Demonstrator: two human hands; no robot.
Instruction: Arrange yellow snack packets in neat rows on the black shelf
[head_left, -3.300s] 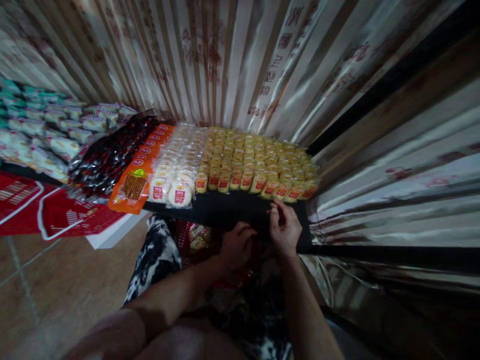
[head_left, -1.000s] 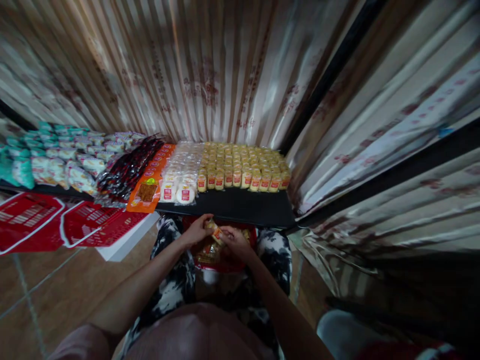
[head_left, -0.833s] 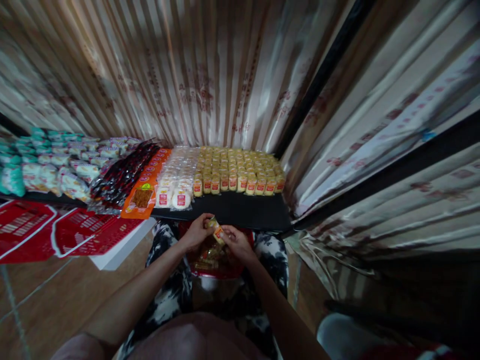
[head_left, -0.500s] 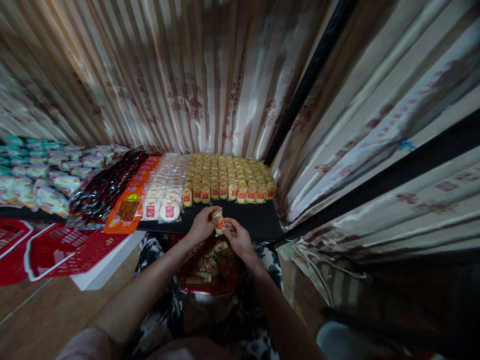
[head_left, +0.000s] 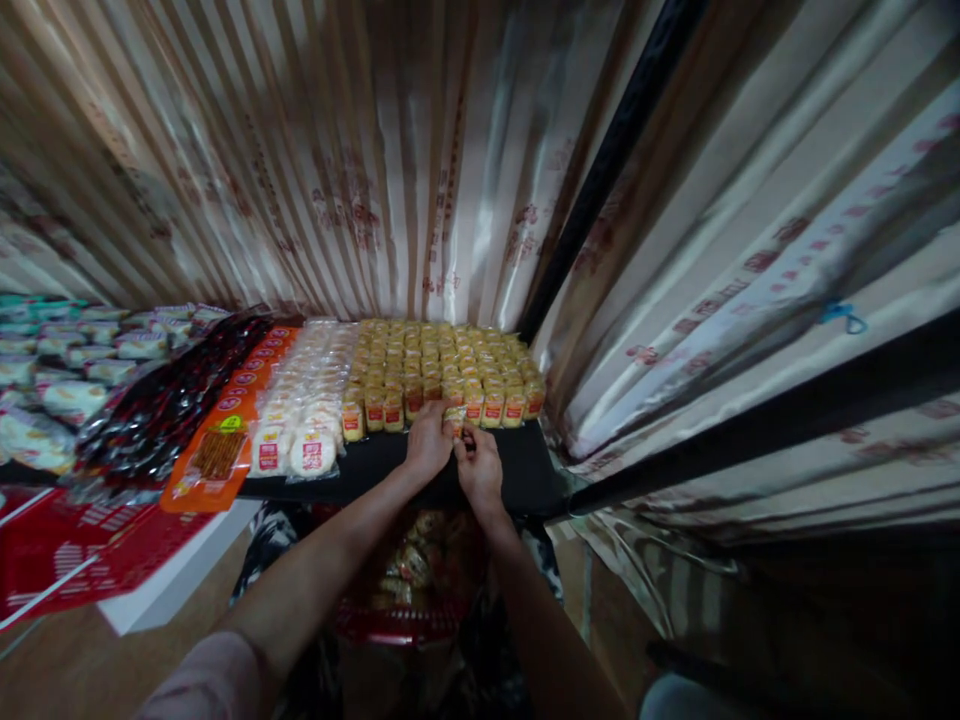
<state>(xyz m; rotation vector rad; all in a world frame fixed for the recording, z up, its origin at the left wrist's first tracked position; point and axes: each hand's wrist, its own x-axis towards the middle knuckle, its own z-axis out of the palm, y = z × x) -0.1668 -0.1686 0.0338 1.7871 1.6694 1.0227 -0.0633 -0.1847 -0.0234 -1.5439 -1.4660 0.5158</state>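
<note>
Both grips pinch yellow snack pack [head_left: 454,417], left hand [head_left: 427,440], right hand [head_left: 478,466], risen from basket [head_left: 390,625] to shelf [head_left: 517,470]

You hold a small yellow snack packet [head_left: 454,417] between your left hand [head_left: 427,440] and your right hand [head_left: 478,468], with the fingers of both hands closed on it. The packet is at the front edge of the rows of yellow packets [head_left: 439,365] on the black shelf [head_left: 525,470]. Beside these rows, to the left, lie white round packets [head_left: 304,425], then orange packets [head_left: 217,450] and dark red ones [head_left: 161,405]. Below your arms stands a red basket [head_left: 397,625] with more packets inside. Behind the shelf hangs a striped shiny curtain [head_left: 360,170].
</note>
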